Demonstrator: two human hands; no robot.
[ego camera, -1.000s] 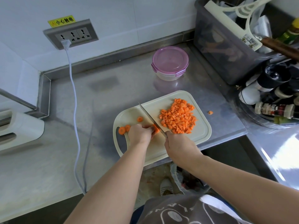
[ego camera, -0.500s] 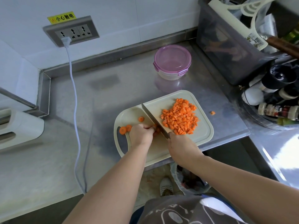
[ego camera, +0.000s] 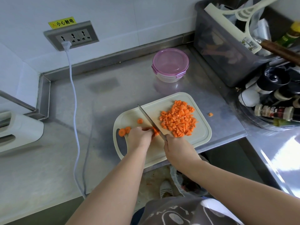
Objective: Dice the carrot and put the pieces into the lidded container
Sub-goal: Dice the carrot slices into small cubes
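Observation:
A cream cutting board (ego camera: 201, 138) lies at the steel counter's front edge. A heap of diced carrot (ego camera: 178, 119) covers its right half. My left hand (ego camera: 140, 138) holds down a carrot piece (ego camera: 156, 131) with curled fingers. My right hand (ego camera: 176, 147) grips the knife (ego camera: 149, 118), whose blade rests on that piece. Three carrot slices (ego camera: 125, 130) lie at the board's left end. The round container with a pink lid (ego camera: 170, 64) stands closed behind the board.
One carrot cube (ego camera: 210, 114) lies on the counter right of the board. A grey bin (ego camera: 227, 49) and a rack of spice bottles (ego camera: 276, 108) crowd the right. A white cable (ego camera: 73, 95) hangs from the wall socket (ego camera: 71, 35). A white appliance (ego camera: 17, 130) sits left.
The knife blade has shifted slightly left along the carrot piece under my left hand. Both hands stay at the same spot on the board.

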